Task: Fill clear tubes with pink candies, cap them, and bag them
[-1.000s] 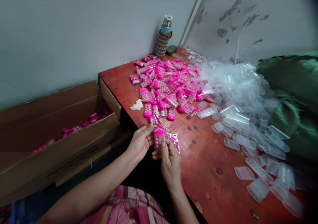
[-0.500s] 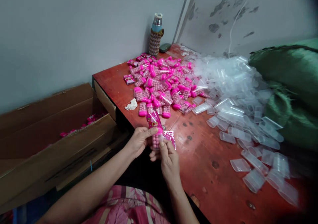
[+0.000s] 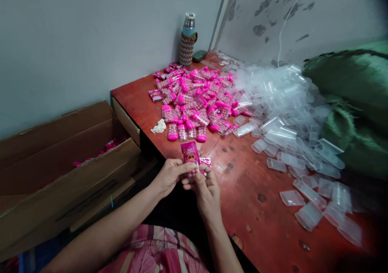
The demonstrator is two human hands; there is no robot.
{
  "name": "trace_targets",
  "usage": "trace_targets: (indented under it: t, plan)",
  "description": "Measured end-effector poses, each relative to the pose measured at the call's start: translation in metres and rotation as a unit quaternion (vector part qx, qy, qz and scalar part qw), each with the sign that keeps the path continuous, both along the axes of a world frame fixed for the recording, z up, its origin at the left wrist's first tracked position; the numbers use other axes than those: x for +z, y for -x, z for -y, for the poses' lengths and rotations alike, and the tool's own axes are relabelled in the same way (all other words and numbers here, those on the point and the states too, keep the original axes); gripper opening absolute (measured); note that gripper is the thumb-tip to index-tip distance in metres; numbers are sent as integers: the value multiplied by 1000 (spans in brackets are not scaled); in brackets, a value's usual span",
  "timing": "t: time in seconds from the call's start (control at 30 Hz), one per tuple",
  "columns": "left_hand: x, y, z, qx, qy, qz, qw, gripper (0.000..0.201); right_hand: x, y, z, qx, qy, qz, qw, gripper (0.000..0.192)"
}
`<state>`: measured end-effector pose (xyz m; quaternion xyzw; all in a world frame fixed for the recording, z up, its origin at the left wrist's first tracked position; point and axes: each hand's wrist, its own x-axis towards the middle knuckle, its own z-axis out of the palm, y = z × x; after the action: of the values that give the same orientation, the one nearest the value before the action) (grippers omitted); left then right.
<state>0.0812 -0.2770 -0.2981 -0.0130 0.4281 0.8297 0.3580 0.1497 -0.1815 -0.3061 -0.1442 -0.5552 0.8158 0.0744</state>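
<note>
Over the table's near edge, my left hand and my right hand pinch one small clear candy bottle filled with pink balls. A pink printed wrapper covers the bottle's upper part and points away from me. My left thumb presses across the wrapper's lower end, while my right thumb lies on the bottle's lower part. Behind my right fingers, another shiny pink piece pokes out; whether it is held or lying on the table I cannot tell. Most of the other fingers are hidden beneath the bottle.
Beyond my hands, a heap of pink-capped candy bottles covers the red table. Clear empty sleeves are piled right, beside a green sack. A flask stands at the back. An open cardboard box sits left, with pink items inside.
The wrapper now reaches further down the bottle, hiding the pink cap that showed before. My right fingers have shifted up around the bottle's side. The view has moved slightly.
</note>
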Motion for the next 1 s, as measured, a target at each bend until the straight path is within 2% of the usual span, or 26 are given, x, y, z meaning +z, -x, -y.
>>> trace_targets:
  t: [0.1,0.23,0.33,0.4,0.47,0.5,0.53,0.6,0.63,0.7,0.77,0.8,0.83,0.9,0.97,1.0]
  plan:
    - [1,-2,7,39,6,18,999,19,2,-2,1,33,24,-14,999,29]
    - [-3,-11,9,54,-8,10,998,18,1,6,5,17,12,-4,1000,22]
    - [0,-16,13,60,-18,0,998,16,2,13,10,20,-7,-1,1000,22]
    - [7,-11,25,90,-26,-6,996,13,5,12,7,23,-59,-2,998,22]
    - [16,3,49,176,-36,-29,983,16,10,6,-4,0,-190,-2,982,20]
    - [21,12,64,237,-43,-47,969,20,11,0,-12,-15,-285,-4,958,21]
    - [24,21,79,301,-45,-63,951,27,10,-5,-22,-28,-389,-8,921,25]
    - [27,36,103,387,-13,-81,918,46,5,-17,-40,-23,-578,-6,816,38]
    - [26,41,110,405,12,-92,909,50,0,-22,-47,-4,-648,2,762,45]
    - [19,41,111,387,77,-136,909,47,-13,-26,-52,43,-736,33,674,57]
    - [7,31,96,309,172,-223,908,37,-23,-21,-48,85,-780,66,617,63]
    - [0,25,85,261,229,-287,893,34,-27,-16,-44,101,-793,73,597,64]
    - [-7,19,74,215,282,-360,863,32,-29,-9,-39,113,-802,75,582,64]
    - [-20,11,56,143,358,-510,769,32,-29,6,-32,131,-814,64,563,64]
    - [-30,10,45,112,401,-614,670,34,-28,20,-28,141,-820,46,553,64]
    - [-33,12,42,110,425,-639,632,34,-27,24,-28,142,-822,36,550,64]
